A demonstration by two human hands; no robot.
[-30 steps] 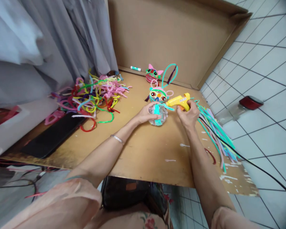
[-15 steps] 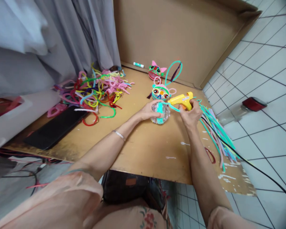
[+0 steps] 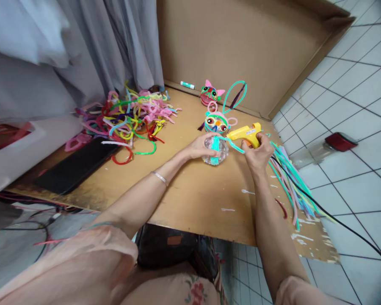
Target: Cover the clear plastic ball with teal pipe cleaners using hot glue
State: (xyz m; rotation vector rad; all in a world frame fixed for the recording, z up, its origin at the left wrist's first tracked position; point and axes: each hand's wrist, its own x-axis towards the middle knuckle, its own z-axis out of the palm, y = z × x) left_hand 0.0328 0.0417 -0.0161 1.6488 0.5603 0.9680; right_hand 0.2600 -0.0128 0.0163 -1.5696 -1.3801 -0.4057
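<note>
My left hand (image 3: 198, 148) grips a clear ball (image 3: 216, 152) wrapped with a teal pipe cleaner (image 3: 213, 147), resting on the wooden board (image 3: 190, 190). My right hand (image 3: 258, 153) is closed round the handle of a yellow glue gun (image 3: 244, 134), its nozzle pointing left at the ball's top. Just behind the ball stands a pipe-cleaner owl figure (image 3: 216, 123). Another pink-eared figure (image 3: 210, 95) sits further back, beside a teal loop (image 3: 235, 94).
A heap of coloured pipe cleaners (image 3: 130, 123) lies at the left, a bundle of straight ones (image 3: 288, 178) at the right edge. A black tablet (image 3: 76, 165), a glue stick (image 3: 187, 85), the gun's black cord (image 3: 336, 220), a cardboard wall behind and a red-lidded jar (image 3: 327, 146) on the tiled floor.
The glue gun's nozzle has come closer to the ball. Both hands keep their hold. The camera has shifted slightly, so the scene sits a little further right.
</note>
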